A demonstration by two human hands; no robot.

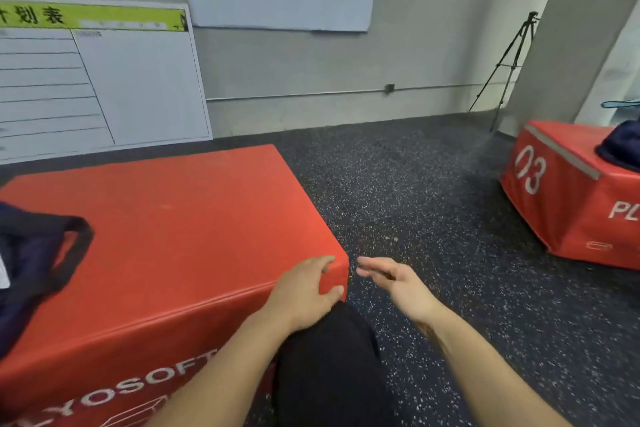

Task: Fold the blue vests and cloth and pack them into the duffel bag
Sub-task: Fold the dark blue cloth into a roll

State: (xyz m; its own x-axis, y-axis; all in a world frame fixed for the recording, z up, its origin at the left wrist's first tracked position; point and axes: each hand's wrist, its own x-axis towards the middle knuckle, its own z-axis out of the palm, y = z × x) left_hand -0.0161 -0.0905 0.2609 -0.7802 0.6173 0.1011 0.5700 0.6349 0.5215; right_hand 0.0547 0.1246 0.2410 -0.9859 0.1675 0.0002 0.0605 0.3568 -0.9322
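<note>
A dark navy duffel bag (31,263) with a black strap lies at the left edge of a large red soft box (194,218). My left hand (304,291) rests on the box's near right corner, fingers over the top and thumb on the front face. My right hand (394,281) hovers just right of that corner over the floor, fingers relaxed and holding nothing. A dark blue bundle of cloth (621,147) sits on a second red box (561,198) marked 03 at the far right, partly cut off by the frame.
Speckled black rubber floor (415,191) lies between the two boxes. Whiteboards (97,80) lean on and hang from the back wall. A tripod (509,62) stands by a pillar at the back right. My dark-trousered knee (329,357) is below my left hand.
</note>
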